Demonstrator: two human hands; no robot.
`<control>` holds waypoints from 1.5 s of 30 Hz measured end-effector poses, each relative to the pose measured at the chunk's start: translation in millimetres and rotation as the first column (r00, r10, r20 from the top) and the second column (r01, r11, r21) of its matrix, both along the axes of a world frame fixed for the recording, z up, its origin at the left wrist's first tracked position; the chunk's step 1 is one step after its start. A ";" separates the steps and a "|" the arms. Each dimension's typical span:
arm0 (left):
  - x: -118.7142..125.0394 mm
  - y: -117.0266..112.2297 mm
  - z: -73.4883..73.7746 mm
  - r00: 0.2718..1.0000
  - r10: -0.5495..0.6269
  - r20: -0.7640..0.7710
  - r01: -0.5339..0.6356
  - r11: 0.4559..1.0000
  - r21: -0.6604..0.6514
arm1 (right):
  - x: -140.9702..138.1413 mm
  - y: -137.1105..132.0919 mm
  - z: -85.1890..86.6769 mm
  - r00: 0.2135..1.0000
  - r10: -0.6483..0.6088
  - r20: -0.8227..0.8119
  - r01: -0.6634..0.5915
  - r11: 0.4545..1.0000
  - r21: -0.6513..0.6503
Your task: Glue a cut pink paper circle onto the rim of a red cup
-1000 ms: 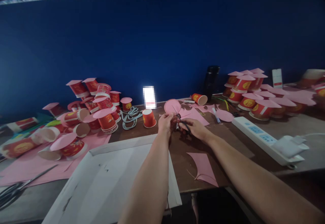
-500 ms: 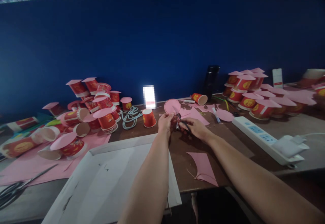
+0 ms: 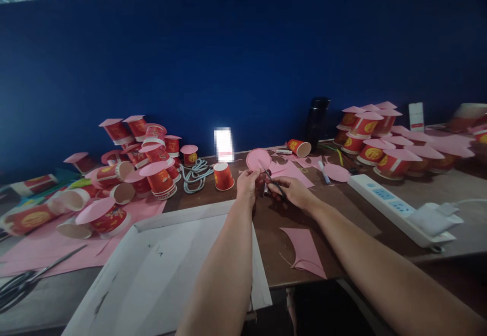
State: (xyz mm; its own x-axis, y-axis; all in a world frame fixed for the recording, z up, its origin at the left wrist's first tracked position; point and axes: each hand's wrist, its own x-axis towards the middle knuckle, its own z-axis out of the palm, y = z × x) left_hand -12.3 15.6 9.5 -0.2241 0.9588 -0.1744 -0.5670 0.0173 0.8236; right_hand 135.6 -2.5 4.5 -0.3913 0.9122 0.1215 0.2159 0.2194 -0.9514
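My left hand (image 3: 247, 183) pinches a round pink paper disc (image 3: 257, 159) by its lower edge and holds it up above the table. Closed round the handles of dark scissors (image 3: 276, 186), my right hand (image 3: 291, 190) is just to the right of the left one. The scissor blades point up and left and overlap the disc; whether they are cutting into it I cannot tell. An upside-down red paper cup (image 3: 223, 178) stands left of my hands. Right of them lies another pink paper disc (image 3: 337, 173) beside a white marker (image 3: 324, 172).
Red cups with pink disc tops (image 3: 158, 176) crowd the left, more (image 3: 397, 161) the right. A white box lid (image 3: 160, 265) lies front left, near large scissors (image 3: 28, 280). A power strip (image 3: 388, 204) is at right, a pink scrap (image 3: 306, 249) in front, a black bottle (image 3: 317, 123) behind.
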 end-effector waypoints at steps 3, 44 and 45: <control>0.0 -0.7 0.5 1.000 -0.003 0.002 0.003 1.000 0.008 | 0.2 -0.3 0.0 1.000 0.009 -0.008 -0.009 1.000 0.000; -5.3 2.2 -0.7 0.999 0.054 0.006 -0.054 0.999 0.005 | -1.6 -2.0 -3.3 0.998 -0.068 -0.015 0.067 0.995 -0.067; -5.4 2.4 -0.7 0.999 0.053 0.004 -0.053 0.999 0.003 | -1.7 -2.4 -2.8 0.998 -0.069 -0.015 0.067 0.995 -0.074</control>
